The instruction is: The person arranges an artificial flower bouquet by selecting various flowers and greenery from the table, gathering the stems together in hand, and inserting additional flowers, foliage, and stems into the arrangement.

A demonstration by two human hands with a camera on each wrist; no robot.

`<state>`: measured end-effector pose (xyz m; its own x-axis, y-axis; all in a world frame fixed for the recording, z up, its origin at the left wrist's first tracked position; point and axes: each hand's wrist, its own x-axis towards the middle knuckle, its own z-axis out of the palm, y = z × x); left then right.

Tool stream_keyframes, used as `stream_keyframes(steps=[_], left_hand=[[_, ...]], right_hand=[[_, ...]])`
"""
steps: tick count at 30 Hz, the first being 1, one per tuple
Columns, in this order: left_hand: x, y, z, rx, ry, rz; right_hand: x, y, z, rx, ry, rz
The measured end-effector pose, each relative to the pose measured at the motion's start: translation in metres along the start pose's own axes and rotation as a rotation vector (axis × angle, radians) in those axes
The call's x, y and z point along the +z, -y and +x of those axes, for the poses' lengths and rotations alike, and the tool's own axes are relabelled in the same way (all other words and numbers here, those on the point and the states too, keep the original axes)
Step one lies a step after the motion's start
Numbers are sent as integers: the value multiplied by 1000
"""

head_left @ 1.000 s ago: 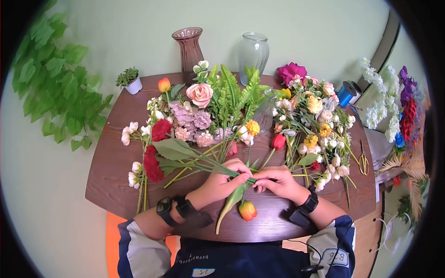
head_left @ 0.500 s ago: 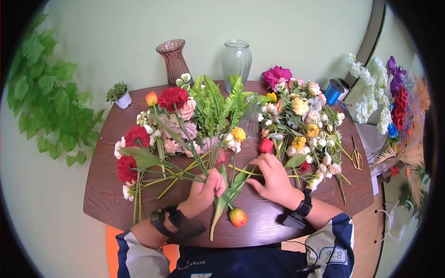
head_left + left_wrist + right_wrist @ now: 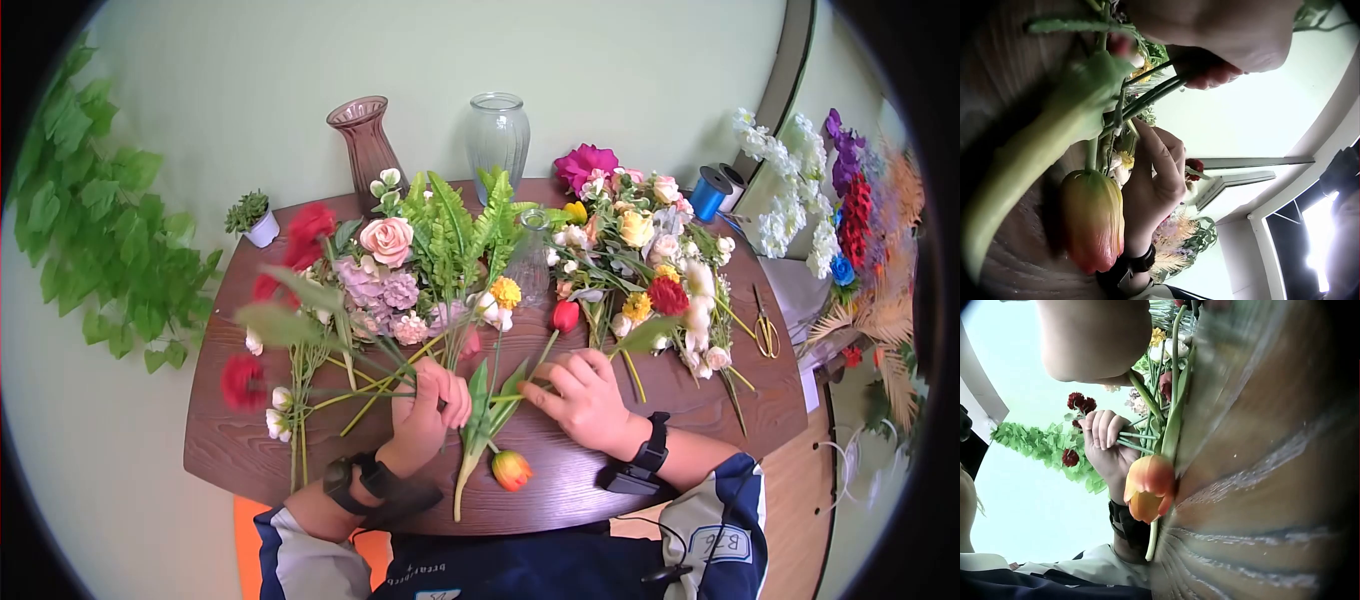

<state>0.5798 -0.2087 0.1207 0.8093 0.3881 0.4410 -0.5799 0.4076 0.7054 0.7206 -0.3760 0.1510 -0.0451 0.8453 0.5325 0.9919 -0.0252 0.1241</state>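
Observation:
My left hand (image 3: 428,408) grips the green stems of several red carnations (image 3: 243,382), whose blurred heads fan out to the upper left. To its right, my right hand (image 3: 585,408) pinches the stem of another red carnation (image 3: 668,295); the stem's cut end (image 3: 507,397) pokes out left of the fingertips. Between the hands, near the table's front edge, lies an orange-yellow tulip (image 3: 511,470) with broad green leaves. It shows large in the left wrist view, and in the right wrist view the tulip head (image 3: 1150,487) overlaps the left wrist. A red tulip (image 3: 566,317) lies just beyond the right hand.
Pink roses (image 3: 386,241), lilac blooms and ferns (image 3: 470,225) cover the back middle of the table (image 3: 225,420). More mixed flowers (image 3: 636,230) lie right, near scissors (image 3: 766,335) and ribbon spools (image 3: 711,193). A purple vase (image 3: 368,150) and clear vases (image 3: 499,140) stand behind.
The hands, together at the stems before, have moved apart. The left hand has turned, swinging its carnations up and left. The right hand's carnation has lifted from among the flowers on the right.

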Motion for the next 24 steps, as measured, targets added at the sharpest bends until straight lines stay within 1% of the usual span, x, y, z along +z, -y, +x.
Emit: stream_keyframes(steps=[1, 2, 3, 4, 6, 7, 9, 10, 14, 17, 18, 19, 20, 21, 22, 23, 24], left_hand=[[0, -1, 1, -1, 4, -1], [1, -2, 1, -72, 40, 13], [1, -3, 2, -142, 75, 29], [0, -4, 2, -140, 75, 33], [0, -4, 2, -252, 165, 104], [1, -4, 3, -246, 165, 107], [4, -2, 4, -396, 157, 229], [3, -1, 4, -437, 175, 260], [-2, 5, 7, -454, 188, 258], [-4, 5, 7, -432, 207, 249], [-4, 5, 8, -390, 216, 240], [-3, 5, 7, -347, 224, 231], [-3, 6, 7, -344, 216, 232], [-4, 8, 7, -315, 198, 157], [-4, 8, 7, -287, 182, 82], [-2, 9, 7, -283, 176, 83], [0, 9, 8, -259, 141, 36]], right_hand=[[-1, -1, 1, -79, -77, 20], [1, 0, -4, -75, -34, 68], [0, 1, -5, -76, -38, 67], [0, 2, -6, -71, -76, 47], [0, 3, -8, -71, -115, 27], [0, 3, -9, -78, -144, 8], [0, 2, -9, -91, -174, -9], [1, 2, -10, -122, -169, -22], [2, 0, -11, -192, -129, -2], [3, 0, -11, -200, -168, -7], [2, 0, -11, -205, -167, -3], [-2, 0, -11, -187, -171, -24], [-3, 0, -11, -171, -176, -44], [-1, 0, -11, -177, -176, -38], [2, 1, -12, -103, -219, -67], [5, 0, -12, -29, -261, -98], [6, -2, -13, -10, -226, -126]])
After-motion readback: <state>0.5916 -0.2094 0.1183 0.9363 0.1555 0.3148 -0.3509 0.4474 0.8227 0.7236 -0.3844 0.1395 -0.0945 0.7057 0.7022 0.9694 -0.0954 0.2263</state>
